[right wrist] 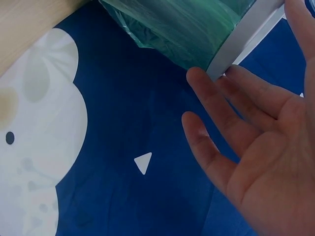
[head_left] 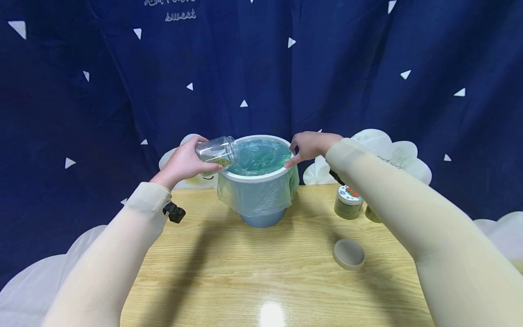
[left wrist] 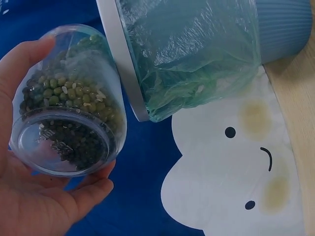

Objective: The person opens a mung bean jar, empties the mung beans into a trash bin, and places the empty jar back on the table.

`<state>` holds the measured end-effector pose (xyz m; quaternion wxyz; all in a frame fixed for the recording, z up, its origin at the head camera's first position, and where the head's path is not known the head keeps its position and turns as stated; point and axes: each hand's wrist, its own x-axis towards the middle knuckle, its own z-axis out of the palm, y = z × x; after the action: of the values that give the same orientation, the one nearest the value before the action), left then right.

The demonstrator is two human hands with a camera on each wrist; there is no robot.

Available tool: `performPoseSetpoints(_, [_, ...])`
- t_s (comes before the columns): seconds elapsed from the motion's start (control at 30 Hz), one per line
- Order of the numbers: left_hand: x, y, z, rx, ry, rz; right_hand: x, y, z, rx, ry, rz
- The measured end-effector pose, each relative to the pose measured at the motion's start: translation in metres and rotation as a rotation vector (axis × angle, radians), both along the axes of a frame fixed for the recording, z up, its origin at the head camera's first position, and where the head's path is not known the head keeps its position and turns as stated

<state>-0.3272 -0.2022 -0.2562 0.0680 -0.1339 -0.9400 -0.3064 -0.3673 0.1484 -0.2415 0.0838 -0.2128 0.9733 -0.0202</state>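
In the head view my left hand (head_left: pixel 185 159) grips a clear jar (head_left: pixel 212 152), tilted with its mouth at the left rim of a blue bin (head_left: pixel 261 220). Green beans (left wrist: pixel 74 93), darker bits and a few pale grains lie inside the jar, as the left wrist view shows. A greenish plastic bag (head_left: pixel 261 156) lines the bin and folds down outside, under a white rim ring (head_left: pixel 253 178). At the right side of that ring is my right hand (head_left: pixel 310 145). Its fingers (right wrist: pixel 216 105) are spread and loosely bent, with tips touching the rim's edge.
A round beige lid (head_left: pixel 349 254) lies on the wooden table (head_left: pixel 245 272), right of the bin. Behind it stands a filled jar (head_left: pixel 348 209) with a printed top; a second jar (head_left: pixel 372 215) is partly hidden by my right sleeve. A dark blue curtain (head_left: pixel 245 68) hangs behind.
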Motion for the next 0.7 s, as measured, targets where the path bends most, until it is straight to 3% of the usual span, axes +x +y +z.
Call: performPoseSetpoints(0.7, [0.0002, 0.0003, -0.0041, 0.045, -0.012, -0.007, -0.0001, -0.0001, -0.0007, -0.002, -0.005, -0.001])
